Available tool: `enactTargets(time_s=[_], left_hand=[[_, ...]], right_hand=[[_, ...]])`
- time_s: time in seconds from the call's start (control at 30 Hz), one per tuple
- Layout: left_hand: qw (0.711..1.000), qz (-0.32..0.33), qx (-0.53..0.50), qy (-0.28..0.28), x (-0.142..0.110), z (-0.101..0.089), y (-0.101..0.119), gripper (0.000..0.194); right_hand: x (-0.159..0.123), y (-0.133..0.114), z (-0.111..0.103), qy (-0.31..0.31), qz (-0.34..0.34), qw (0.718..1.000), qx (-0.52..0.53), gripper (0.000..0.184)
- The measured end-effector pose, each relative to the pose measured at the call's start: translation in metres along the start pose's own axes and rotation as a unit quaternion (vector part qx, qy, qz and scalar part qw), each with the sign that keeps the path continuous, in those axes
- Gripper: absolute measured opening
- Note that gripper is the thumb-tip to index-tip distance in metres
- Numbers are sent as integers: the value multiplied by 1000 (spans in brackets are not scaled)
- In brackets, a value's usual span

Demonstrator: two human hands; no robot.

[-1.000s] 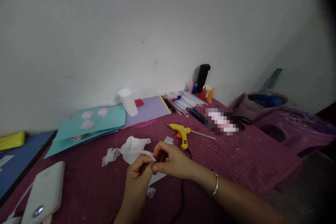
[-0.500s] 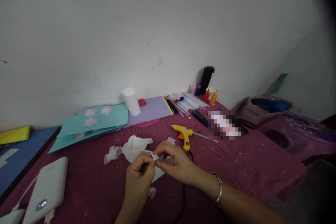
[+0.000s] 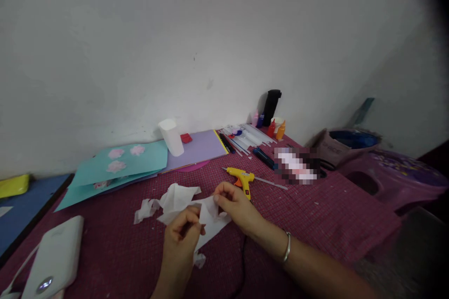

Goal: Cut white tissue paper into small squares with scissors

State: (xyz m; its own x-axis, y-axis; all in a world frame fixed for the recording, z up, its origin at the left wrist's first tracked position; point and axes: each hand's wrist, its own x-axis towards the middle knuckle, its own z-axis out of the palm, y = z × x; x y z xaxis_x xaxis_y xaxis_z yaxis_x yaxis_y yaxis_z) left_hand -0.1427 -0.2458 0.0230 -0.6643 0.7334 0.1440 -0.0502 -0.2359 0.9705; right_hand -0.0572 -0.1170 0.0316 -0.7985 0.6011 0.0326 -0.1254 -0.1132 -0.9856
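Note:
A thin white piece of tissue paper (image 3: 209,206) is stretched between my two hands, low over the table. My right hand (image 3: 235,204), with a silver bangle at the wrist, pinches its upper right edge between thumb and fingertips. On the other side my left hand (image 3: 183,231) is closed with curled fingers at the paper's left edge; its exact grip is partly hidden. Beneath and behind lie more white sheets (image 3: 178,197), loosely crumpled. Smaller scraps (image 3: 146,210) rest to the left, and another scrap (image 3: 199,260) lies below the hands.
A yellow glue gun (image 3: 241,177) lies just beyond my right hand, its cord running toward me. Teal paper (image 3: 140,161) with pink flowers, a white cup (image 3: 171,138), glue sticks (image 3: 252,135) and paint bottles (image 3: 280,131) line the wall. A white power bank (image 3: 56,254) sits left.
My hands have moved apart; they were together at the fingertips, and the tissue paper now spreads between them. The view has shifted slightly, so the table things appear further left.

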Motion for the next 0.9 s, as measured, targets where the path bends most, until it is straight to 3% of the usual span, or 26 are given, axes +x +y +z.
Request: enactTargets(time_s=[0.13,0.2,0.4,0.5,0.6,0.7,0.9], left_hand=[[991,-61,-118,33,4,2,-2,11],[990,-53,-122,50,7,4,-5,7],[991,19,71,115,9,14,-13,28],[989,10,76,127,7,17,-3,29],[994,-32,-27,105,3,16,14,22],[987,-41,-89,129,1,8,33,24],[990,-1,-48,130,5,-5,43,27]], right_hand=[[2,-1,0,-7,58,995,82,30],[3,0,2,4,61,995,84,31],[4,1,10,8,-13,1000,18,20],[3,-4,13,6,-19,999,27,21],[2,-11,10,15,33,992,118,27],[3,-15,2,6,93,975,199,29],[6,-6,-2,-77,153,955,242,27]])
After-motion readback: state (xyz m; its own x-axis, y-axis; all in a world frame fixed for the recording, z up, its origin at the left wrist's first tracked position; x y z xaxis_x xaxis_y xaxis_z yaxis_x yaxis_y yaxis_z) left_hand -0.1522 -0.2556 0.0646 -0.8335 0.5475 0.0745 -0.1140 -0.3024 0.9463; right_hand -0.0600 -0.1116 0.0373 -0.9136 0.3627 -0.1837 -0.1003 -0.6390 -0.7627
